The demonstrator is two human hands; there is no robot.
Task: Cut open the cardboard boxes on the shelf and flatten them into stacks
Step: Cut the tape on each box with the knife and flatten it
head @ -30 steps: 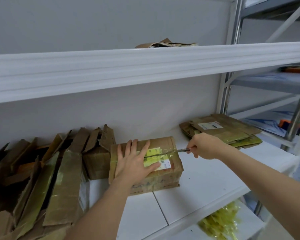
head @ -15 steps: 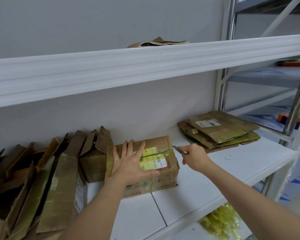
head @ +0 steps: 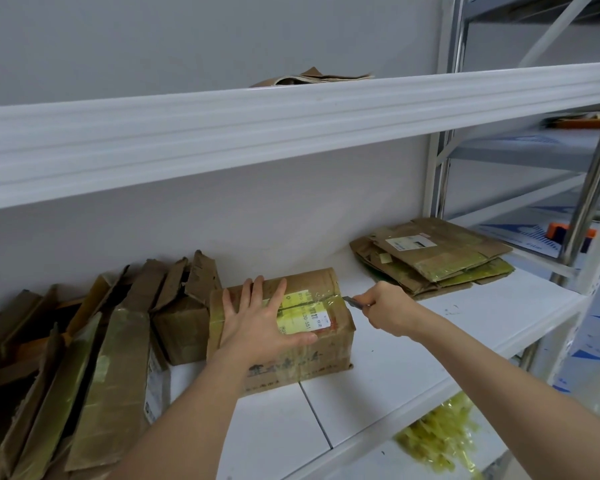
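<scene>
A closed cardboard box sealed with clear and yellow tape stands on the white shelf. My left hand lies flat on its top, fingers spread, pressing it down. My right hand is closed around a small utility knife whose blade touches the taped seam at the box's right top edge. A stack of flattened boxes lies at the back right of the shelf.
A heap of opened, tilted boxes fills the shelf's left side, one touching the closed box. An upper shelf beam hangs overhead with folded cardboard on it. Yellow tape scraps lie on the lower shelf.
My right hand drew the knife out of the top seam to the right, then brought the blade back to the box's right edge. My left hand stayed flat on the box.
</scene>
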